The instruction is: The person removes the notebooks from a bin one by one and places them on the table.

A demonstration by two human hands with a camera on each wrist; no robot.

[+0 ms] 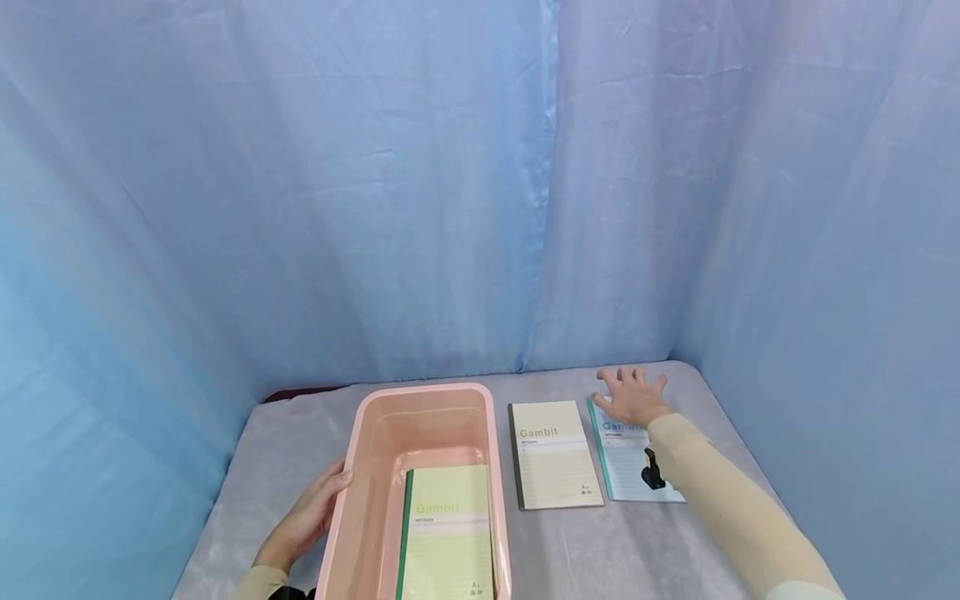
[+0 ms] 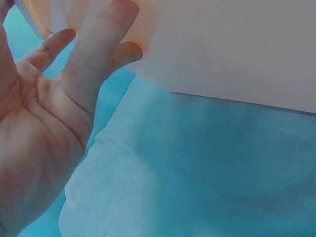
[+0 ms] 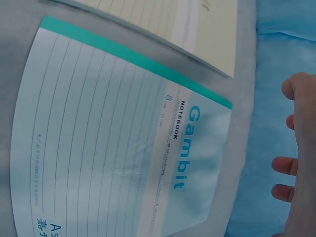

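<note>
My left hand (image 1: 311,508) rests against the outer left wall of a pink plastic tub (image 1: 489,417), its fairly straight fingers (image 2: 103,37) touching the wall near the rim. Inside the tub lies a yellow-green notebook (image 1: 450,546) with a dark green spine, face up. At the right, my right hand (image 1: 633,396) is spread over the top end of a light blue Gambit notebook (image 3: 118,123) and holds nothing. This notebook has a teal spine and lies flat on the table; the right hand and forearm cover part of it in the head view.
Between the tub and the blue notebook, a cream notebook (image 1: 557,458) with a dark spine lies flat. A grey cloth (image 1: 540,550) covers the table. Blue curtains (image 1: 420,208) hang behind the table and along both sides.
</note>
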